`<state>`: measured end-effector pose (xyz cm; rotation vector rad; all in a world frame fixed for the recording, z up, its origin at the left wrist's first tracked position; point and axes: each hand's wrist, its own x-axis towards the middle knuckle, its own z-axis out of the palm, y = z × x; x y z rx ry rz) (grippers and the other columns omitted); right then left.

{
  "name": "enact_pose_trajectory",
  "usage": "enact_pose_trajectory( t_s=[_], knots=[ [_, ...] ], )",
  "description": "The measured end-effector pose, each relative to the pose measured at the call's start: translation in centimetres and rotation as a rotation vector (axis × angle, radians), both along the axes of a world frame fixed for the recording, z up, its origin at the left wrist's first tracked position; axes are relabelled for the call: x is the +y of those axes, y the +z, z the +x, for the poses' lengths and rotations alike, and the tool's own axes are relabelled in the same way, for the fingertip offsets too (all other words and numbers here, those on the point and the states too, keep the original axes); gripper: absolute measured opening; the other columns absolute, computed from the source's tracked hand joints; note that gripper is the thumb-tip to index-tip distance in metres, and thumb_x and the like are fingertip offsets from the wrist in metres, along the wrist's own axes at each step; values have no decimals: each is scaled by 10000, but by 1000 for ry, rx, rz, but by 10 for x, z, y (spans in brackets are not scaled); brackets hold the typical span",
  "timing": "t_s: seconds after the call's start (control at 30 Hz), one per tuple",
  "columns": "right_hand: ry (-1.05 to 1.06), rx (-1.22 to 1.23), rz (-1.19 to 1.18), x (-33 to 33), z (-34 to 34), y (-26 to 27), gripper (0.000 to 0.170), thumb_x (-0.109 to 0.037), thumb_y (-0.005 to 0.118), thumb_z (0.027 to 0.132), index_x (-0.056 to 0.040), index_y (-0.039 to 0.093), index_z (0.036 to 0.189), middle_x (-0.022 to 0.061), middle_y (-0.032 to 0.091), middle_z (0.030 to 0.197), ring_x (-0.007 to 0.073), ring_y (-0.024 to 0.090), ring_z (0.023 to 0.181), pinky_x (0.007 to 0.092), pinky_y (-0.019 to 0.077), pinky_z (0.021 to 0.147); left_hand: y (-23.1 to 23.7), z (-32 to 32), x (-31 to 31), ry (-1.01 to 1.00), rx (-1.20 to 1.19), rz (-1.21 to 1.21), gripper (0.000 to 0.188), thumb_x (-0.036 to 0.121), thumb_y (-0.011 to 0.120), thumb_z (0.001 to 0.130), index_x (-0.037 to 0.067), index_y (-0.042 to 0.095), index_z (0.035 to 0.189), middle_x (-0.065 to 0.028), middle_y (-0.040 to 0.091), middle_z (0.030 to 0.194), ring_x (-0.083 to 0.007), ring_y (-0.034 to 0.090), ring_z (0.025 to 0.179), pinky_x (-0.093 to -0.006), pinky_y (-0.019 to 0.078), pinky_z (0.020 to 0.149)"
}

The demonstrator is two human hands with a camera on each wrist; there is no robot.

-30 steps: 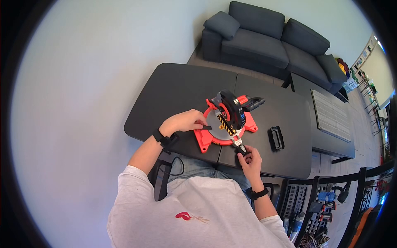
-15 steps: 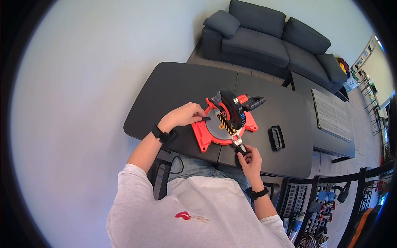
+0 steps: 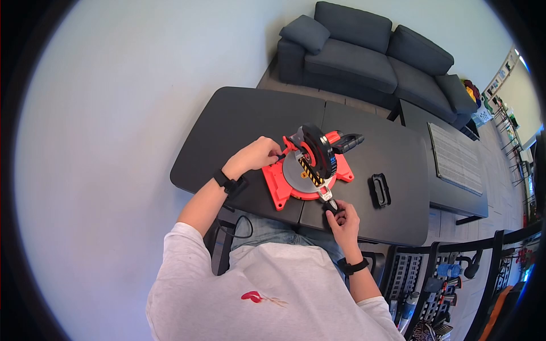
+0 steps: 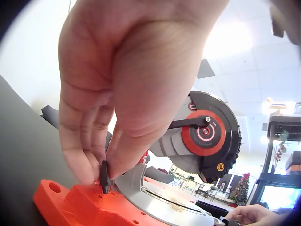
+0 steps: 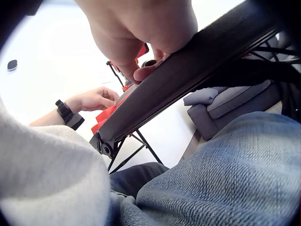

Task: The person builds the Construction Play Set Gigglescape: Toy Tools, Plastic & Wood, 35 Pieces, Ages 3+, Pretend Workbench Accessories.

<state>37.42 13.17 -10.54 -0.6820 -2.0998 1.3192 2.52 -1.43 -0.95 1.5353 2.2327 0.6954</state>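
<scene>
Fingers of our left hand (image 3: pixel 257 155) pinch a slim black bar (image 4: pixel 105 178) by the miter saw (image 3: pixel 322 149), mid-frame; our right hand (image 3: pixel 345 221) grips its front knob (image 3: pixel 331 208). Probably fitting the bar, we next need alignment; its seating looks unclear.

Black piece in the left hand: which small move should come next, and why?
Probably guide the black piece toward the small hole in the red base, since the left hand pinches it with its lower end close to that hole.
</scene>
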Motion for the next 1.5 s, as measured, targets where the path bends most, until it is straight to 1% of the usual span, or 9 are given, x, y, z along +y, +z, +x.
enact_pose_trajectory(
  t_s=[0.17, 0.27, 0.47, 0.67, 0.77, 1.17, 1.27, 1.37, 1.5],
  knots=[
    [-2, -2, 3, 0, 0, 1, 388, -67, 840, 946, 41, 668, 1276, 81, 703, 1069, 47, 599, 722, 210, 500, 603, -2, -3, 6, -27, 4, -4, 283, 66, 719, 879, -59, 788, 1123, -258, 766, 1016, -368, 764, 906, -431, 603, 826],
    [-3, -11, -15, -1, 0, 3, 397, -68, 846, 926, 35, 680, 1271, 102, 657, 1048, 106, 637, 717, 245, 533, 607, -3, -5, 8, -31, 18, -6, 294, 76, 709, 884, -59, 783, 1135, -260, 763, 1003, -372, 763, 895, -433, 602, 819],
    [3, 5, -5, 0, 0, 1, 393, -70, 838, 949, 41, 665, 1283, 78, 696, 1062, 49, 601, 720, 210, 500, 604, -6, -5, 9, -10, 0, -71, 354, 129, 731, 888, -41, 769, 1196, -251, 768, 992, -371, 758, 881, -442, 598, 810],
    [3, -5, 1, -1, 0, 3, 387, -65, 833, 950, 45, 665, 1281, 74, 691, 1062, 48, 598, 724, 208, 500, 604, -5, -2, 7, 0, 46, -132, 340, 168, 745, 922, 4, 774, 1218, -209, 790, 1024, -373, 778, 957, -446, 615, 854],
    [-4, -6, -20, 0, 0, 1, 394, -65, 845, 925, 34, 679, 1269, 102, 659, 1048, 108, 635, 717, 244, 533, 607, -6, -4, 6, 17, 21, -140, 356, 184, 773, 920, 0, 769, 1224, -203, 793, 1034, -366, 780, 954, -442, 616, 855],
    [-4, -10, -18, 0, 0, 2, 393, -69, 844, 929, 33, 680, 1271, 100, 652, 1045, 107, 631, 712, 244, 531, 606, -4, -1, 5, 10, 13, -93, 363, 139, 764, 908, -16, 744, 1235, -195, 781, 960, -358, 770, 907, -427, 606, 838],
    [6, -9, -2, 0, 0, 2, 391, -77, 835, 953, 42, 665, 1284, 68, 689, 1063, 46, 591, 727, 209, 497, 608, -5, 3, 6, 16, 16, -44, 353, 111, 740, 918, -15, 734, 1248, -212, 760, 928, -355, 763, 886, -425, 603, 827],
    [-1, -10, -16, 0, 0, 1, 397, -67, 845, 926, 33, 681, 1273, 104, 657, 1051, 110, 635, 713, 244, 533, 608, -5, 0, 3, 8, 20, 2, 330, 75, 712, 934, -23, 733, 1248, -235, 751, 917, -369, 755, 856, -440, 600, 812],
    [-4, -8, -16, 0, 0, 2, 393, -67, 840, 935, 36, 675, 1276, 95, 672, 1061, 91, 623, 720, 233, 523, 609, -22, -10, 1, 3, 89, -6, 296, 45, 679, 963, 13, 760, 1246, -223, 730, 977, -385, 720, 948, -459, 578, 878]
  ],
)
